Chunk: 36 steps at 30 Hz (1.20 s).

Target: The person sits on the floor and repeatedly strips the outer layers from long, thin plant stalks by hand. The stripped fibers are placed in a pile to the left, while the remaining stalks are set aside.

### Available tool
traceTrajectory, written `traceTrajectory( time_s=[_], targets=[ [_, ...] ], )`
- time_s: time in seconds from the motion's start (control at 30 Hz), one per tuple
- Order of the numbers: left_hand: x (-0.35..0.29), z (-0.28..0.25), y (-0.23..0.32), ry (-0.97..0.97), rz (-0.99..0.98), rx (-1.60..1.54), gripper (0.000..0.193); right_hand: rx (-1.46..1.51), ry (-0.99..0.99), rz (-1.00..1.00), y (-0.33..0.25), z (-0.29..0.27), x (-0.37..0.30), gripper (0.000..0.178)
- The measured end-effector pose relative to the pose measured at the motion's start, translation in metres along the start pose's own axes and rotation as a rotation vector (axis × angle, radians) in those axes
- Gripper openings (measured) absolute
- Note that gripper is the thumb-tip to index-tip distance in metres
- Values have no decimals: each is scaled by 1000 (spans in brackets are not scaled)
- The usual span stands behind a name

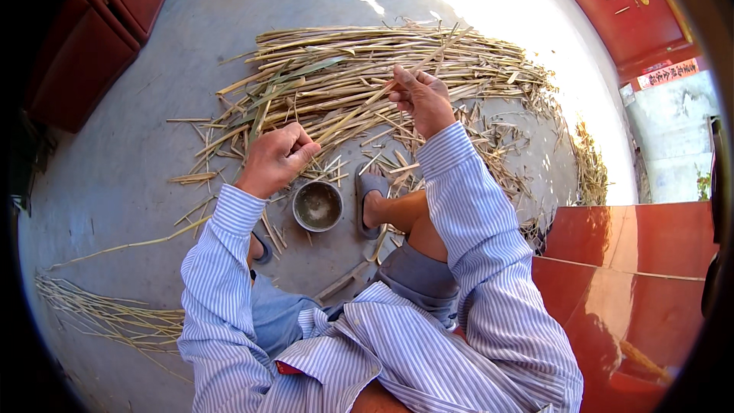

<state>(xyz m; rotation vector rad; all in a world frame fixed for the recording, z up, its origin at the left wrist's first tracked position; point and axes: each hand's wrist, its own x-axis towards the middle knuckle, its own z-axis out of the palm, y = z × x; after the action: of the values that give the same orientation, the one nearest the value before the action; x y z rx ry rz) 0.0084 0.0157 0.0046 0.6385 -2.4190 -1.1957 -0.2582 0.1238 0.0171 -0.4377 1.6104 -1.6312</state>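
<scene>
Both of my hands are raised over a heap of dry reed stalks (336, 50) on the floor. A pale reed stalk (355, 112) slants between them, rising to the right. My right hand (425, 103) pinches it between thumb and fingers, its upper end pointing past them. On the left, my left hand (274, 159) is closed at the stalk's lower part; its curled fingers hide the grip. Just below the hands stands a small round grey bowl (318, 229) with murky liquid in it.
Loose stalk pieces and husks (497, 145) litter the floor around my slippered feet (372, 203). Thin branched stems (107, 313) lie at the lower left. Dark red seats (84, 53) stand at the upper left, a shiny red panel (581, 260) at the right, red doors (612, 8) farther off.
</scene>
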Motion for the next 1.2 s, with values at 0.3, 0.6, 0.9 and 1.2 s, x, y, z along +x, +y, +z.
traceTrajectory(
  time_s=[0.3,0.6,0.9,1.2],
  targets=[
    [-5,3,1,75,50,128,22,-75,43,54,6,2,7,33],
    [-3,-14,0,111,36,72,21,178,-316,-23,4,16,-4,18],
    [-2,-8,-4,150,88,121,19,-57,-34,-17,6,28,-4,28],
    [-13,-25,-10,199,-7,42,17,-212,-334,23,-2,15,-10,30]
  ],
)
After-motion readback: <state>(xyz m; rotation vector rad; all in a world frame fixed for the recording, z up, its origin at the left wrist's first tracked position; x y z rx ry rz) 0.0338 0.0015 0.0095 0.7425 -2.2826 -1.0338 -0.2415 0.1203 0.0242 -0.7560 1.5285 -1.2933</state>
